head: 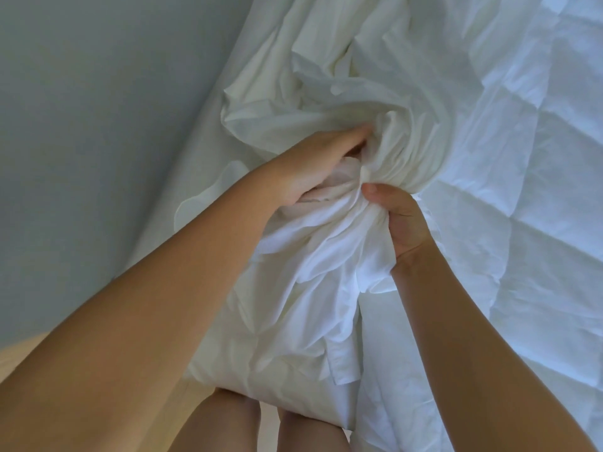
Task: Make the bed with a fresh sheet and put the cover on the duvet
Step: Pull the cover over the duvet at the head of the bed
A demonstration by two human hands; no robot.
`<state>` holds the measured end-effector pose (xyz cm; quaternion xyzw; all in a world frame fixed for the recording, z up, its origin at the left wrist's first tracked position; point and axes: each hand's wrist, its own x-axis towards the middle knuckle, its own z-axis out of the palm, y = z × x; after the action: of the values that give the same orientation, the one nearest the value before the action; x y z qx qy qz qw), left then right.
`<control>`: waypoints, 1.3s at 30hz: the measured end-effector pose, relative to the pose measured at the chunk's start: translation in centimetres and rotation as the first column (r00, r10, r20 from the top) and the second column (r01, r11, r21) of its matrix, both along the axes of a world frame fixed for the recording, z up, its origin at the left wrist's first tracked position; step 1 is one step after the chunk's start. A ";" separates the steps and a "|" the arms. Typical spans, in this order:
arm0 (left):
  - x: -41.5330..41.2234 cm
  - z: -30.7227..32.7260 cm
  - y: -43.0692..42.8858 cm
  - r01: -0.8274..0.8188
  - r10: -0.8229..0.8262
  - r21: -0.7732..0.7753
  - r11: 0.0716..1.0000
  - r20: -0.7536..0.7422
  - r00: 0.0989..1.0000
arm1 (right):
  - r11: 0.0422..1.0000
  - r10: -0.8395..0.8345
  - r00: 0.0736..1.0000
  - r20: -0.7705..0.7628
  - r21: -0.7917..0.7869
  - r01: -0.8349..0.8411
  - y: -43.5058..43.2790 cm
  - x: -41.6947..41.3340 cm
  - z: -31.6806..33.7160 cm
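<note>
Head view: right hand (pixel 404 220) pinches cover (pixel 326 93); folds hide left hand (pixel 310 171) fingers; duvet (pixel 522 158) beside.

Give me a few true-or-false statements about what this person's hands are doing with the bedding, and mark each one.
1. The right hand grips a bunch of the white duvet cover. True.
2. The left hand hangs free, away from the fabric. False: it reaches into the cover's folds, with its fingertips hidden.
3. A quilted duvet lies to the right of the hands. True.
4. The wall is bright red. False: it is grey-blue.
</note>
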<state>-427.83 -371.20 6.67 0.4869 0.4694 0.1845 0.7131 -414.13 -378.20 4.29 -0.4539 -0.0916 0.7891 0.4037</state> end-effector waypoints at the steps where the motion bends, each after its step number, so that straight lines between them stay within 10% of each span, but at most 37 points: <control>1: -0.7 -1.0 -0.5 -0.134 0.135 0.041 0.990 -0.033 0.990 | 1.000 -0.011 0.999 -0.034 0.018 0.012 -0.1 -0.2 -0.1; 4: -2.7 -3.3 -4.2 -0.365 0.400 0.189 0.912 -0.198 0.895 | 0.994 -0.093 0.990 -0.109 0.053 0.099 -0.1 -0.4 -0.4; 10: -3.9 -5.4 -10.3 -0.061 0.061 0.016 0.998 -0.446 0.893 | 0.995 -0.101 0.994 0.036 -0.010 0.101 0.0 -0.1 -0.9; 17: 0.7 -3.8 -15.9 -0.017 0.176 0.343 0.939 -0.437 0.882 | 0.991 0.133 0.977 0.165 -0.047 -0.127 -0.4 1.1 -0.7; 23: 3.6 -3.5 -17.3 0.175 -0.143 0.005 0.985 -0.549 0.823 | 0.937 0.346 0.855 0.387 -0.181 -0.298 -1.8 6.1 -0.4; 26: 1.3 -3.0 -15.8 -0.004 0.225 0.322 0.947 -0.652 0.724 | 0.917 0.400 0.756 0.519 -0.219 -0.335 -1.7 5.7 -0.5; 29: 0.0 -1.9 -13.3 -0.227 0.532 0.598 0.769 -0.402 0.745 | 0.931 0.364 0.769 0.526 -0.187 -0.312 -1.8 4.3 -1.1; 34: 2.5 -2.2 -9.2 0.025 0.100 0.217 0.976 -0.544 0.833 | 0.971 0.202 0.803 0.561 -0.008 -0.238 -1.8 2.7 -1.1; 39: 6.1 -2.3 -6.0 -0.095 0.118 0.071 0.993 -0.494 0.861 | 0.979 -0.206 0.771 0.603 0.135 0.155 -2.4 -0.3 -2.0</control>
<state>-421.75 -377.25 4.40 0.5071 0.6591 0.1022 0.5458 -414.38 -380.61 2.29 -0.6761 -0.2043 0.5521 0.4431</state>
